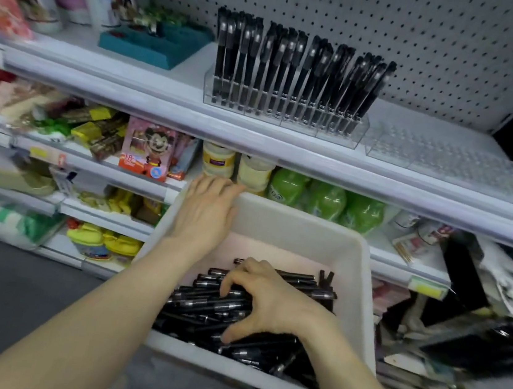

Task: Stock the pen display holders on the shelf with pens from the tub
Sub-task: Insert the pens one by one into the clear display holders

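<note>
Low at the front, a white plastic tub [363, 288] sits before the store shelving, its far wall close under the edge of the second shelf. A loose heap of black pens [202, 310] lies across its bottom, piled mostly toward the near wall and the right side.

The right hand [271, 302] is down in the tub on top of that heap. Its fingers [231, 283] are hooked over a bunch of the pens and the thumb is spread toward the near side, pressing against the pile, so the hand clamps across several pens at once. The left hand [206, 210] lies on the far left corner of the tub's rim with its fingers laid fairly flat over the edge, gripping nothing.

On the top shelf [133, 82], near its front edge, a clear pen display holder [284, 117] is packed with upright black pens [296, 66], the ones at its right end leaning to the right. Just beside it to the right, at the same front edge, a second clear holder [447, 159] shows rows of bare slots. A white pegboard [398, 27] backs the shelf, and a teal tray [157, 43] sits toward the left.

On the shelf below, behind the tub's far wall, stand cream-coloured jars [220, 161] and green bottles [328, 200].
</note>
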The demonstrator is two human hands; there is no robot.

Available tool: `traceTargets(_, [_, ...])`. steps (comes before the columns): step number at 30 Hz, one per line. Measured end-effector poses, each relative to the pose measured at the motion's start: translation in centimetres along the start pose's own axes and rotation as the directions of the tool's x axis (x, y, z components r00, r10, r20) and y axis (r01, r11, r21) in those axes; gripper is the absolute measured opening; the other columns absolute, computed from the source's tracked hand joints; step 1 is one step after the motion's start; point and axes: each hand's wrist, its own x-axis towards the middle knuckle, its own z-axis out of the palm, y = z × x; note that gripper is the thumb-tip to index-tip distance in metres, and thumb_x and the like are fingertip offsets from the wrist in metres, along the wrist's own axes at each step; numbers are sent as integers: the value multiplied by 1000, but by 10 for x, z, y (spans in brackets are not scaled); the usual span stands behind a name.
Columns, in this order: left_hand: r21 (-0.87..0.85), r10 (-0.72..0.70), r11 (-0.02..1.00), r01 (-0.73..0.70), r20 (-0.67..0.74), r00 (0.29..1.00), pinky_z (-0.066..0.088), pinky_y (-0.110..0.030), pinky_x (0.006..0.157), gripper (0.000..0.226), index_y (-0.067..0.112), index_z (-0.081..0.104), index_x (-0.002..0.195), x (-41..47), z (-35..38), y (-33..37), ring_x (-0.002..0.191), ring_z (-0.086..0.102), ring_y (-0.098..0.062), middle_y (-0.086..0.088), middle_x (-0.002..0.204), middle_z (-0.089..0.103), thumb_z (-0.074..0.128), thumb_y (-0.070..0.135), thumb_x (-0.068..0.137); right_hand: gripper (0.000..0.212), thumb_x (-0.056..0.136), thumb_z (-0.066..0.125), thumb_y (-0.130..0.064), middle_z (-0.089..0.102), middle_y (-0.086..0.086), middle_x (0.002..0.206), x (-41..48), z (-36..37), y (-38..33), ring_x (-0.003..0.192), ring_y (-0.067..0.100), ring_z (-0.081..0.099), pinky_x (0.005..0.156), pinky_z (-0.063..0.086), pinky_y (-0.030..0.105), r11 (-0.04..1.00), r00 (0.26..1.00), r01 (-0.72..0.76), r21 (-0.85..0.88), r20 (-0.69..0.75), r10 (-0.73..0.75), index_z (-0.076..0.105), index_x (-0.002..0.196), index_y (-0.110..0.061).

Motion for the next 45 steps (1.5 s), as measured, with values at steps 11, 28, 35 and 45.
traceTargets(11, [-7, -26, 1000, 26, -11, 1000, 25, -40, 109, 44, 21, 57, 130, 0, -1, 3, 117, 46, -26, -4, 123, 58, 62, 19, 86, 41, 77, 78, -23, 53, 2, 112, 27, 2, 32, 109, 23, 48, 97, 40, 33, 995, 894, -66, -76, -448, 25, 63, 115, -20])
traceTargets(28, [-15, -4, 1000, 4, -37, 999, 32, -38, 103, 44, 23, 58, 127, -1, 0, 1, 111, 49, -24, -1, 117, 60, 63, 15, 84, 27, 84, 73, -27, 65, -3, 108, 30, -9, 32, 100, 17, 59, 81, 39, 21, 990, 757, -124, 74, -638, 143, 71, 110, -19])
traceTargets(35, [-20, -11, 1000, 9, -59, 998, 38, -39, 96, 41, 24, 61, 123, 3, 2, 2, 106, 52, -26, -1, 112, 63, 60, 10, 85, 23, 74, 81, -33, 61, 1, 87, 48, -40, 28, 84, 19, 56, 72, 42, 29, 979, 797, -141, 149, -569, 202, 70, 88, -18])
traceTargets(45, [50, -20, 999, 19, 16, 1000, 46, -43, 88, 37, 24, 64, 117, 13, -5, 4, 97, 56, -28, -1, 107, 67, 65, 11, 83, 8, 79, 80, -23, 59, -12, 64, 34, -50, 46, 59, 0, 50, 64, 41, 18, 909, 804, 28, 417, -550, 227, 72, 80, -21])
